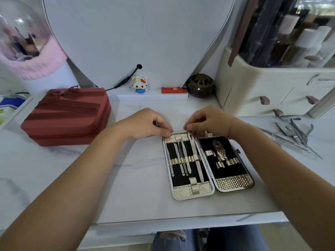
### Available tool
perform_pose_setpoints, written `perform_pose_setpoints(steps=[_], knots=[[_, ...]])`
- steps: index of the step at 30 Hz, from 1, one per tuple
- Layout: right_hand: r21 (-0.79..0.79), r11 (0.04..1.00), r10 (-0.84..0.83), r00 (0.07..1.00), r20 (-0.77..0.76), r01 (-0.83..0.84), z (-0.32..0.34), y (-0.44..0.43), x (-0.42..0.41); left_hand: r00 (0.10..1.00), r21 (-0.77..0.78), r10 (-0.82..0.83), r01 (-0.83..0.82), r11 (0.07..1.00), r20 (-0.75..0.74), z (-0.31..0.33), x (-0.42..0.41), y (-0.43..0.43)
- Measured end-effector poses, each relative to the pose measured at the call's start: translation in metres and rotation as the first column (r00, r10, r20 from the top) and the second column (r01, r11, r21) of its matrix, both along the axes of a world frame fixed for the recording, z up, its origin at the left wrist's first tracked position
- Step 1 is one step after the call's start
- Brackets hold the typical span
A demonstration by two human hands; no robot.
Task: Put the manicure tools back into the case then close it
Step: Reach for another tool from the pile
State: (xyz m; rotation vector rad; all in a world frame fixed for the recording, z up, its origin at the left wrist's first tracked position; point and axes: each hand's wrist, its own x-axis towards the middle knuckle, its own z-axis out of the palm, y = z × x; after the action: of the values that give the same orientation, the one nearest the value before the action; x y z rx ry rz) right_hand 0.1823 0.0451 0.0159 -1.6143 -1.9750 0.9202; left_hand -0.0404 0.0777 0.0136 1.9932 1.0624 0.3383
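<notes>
The person's left hand point(150, 124) is curling its fingers and pinching the far edge of the open case point(233, 185), which is lying flat just on the near side of both hands. The right hand point(208, 120), close beside the left, is pinching the top of a long file point(196, 160) by the hinge. Slimmer tools point(176, 151) are sitting strapped in just nearside of the left hand. Loose tools point(293, 133) are lying out beyond the right hand, well apart from the case

In the centre-right of the frame, an open gold-lined, black-padded manicure case point(194, 192) lies flat on the white marble table point(136, 178). The left hand point(150, 124) curls its fingers at the case's upper-left corner. The right hand point(210, 120) pinches the top of a long steel nail file point(194, 151) beside the hinge.
</notes>
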Motion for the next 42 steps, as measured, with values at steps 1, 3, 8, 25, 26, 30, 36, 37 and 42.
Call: perform_pose_setpoints(steps=[1,3,8,25,26,30,36,37,42], knots=[[0.015,1.0,0.016,1.0,0.019,-0.016,0.001,-0.003,0.0,1.0,-0.001,0.0,0.0,1.0,0.002,0.0,0.0,0.0],[0.048,0.998,0.046,0.998,0.052,-0.049,0.002,-0.007,0.0,1.0,-0.004,0.001,-0.001,1.0,0.004,0.0,0.0,0.0],[0.049,0.996,0.069,0.994,0.08,-0.073,0.002,-0.013,0.002,1.0,-0.007,0.005,-0.005,1.0,0.004,0.001,0.0,0.0],[0.312,0.936,-0.21,0.969,0.129,0.161,0.01,-0.036,0.052,1.0,-0.006,0.001,-0.001,1.0,0.018,-0.003,-0.001,0.003],[0.324,0.919,-0.284,0.947,0.148,0.225,0.011,-0.044,0.068,1.0,-0.003,-0.006,0.006,1.0,0.02,-0.003,-0.001,0.003],[0.321,0.844,-0.515,0.818,0.256,0.43,0.006,-0.069,0.115,1.0,0.025,-0.005,0.005,1.0,0.0,-0.004,0.0,0.003],[0.306,0.793,-0.607,0.73,0.314,0.528,-0.007,-0.073,0.123,1.0,0.015,0.006,-0.006,1.0,-0.008,-0.004,-0.001,0.003],[0.308,0.786,-0.616,0.724,0.31,0.536,-0.008,-0.072,0.122,1.0,0.013,0.01,-0.01,1.0,-0.005,-0.003,-0.002,0.003],[0.239,0.819,-0.574,0.74,0.352,0.521,-0.002,-0.068,0.119,1.0,0.005,0.019,-0.019,1.0,-0.011,-0.003,-0.001,0.003]])
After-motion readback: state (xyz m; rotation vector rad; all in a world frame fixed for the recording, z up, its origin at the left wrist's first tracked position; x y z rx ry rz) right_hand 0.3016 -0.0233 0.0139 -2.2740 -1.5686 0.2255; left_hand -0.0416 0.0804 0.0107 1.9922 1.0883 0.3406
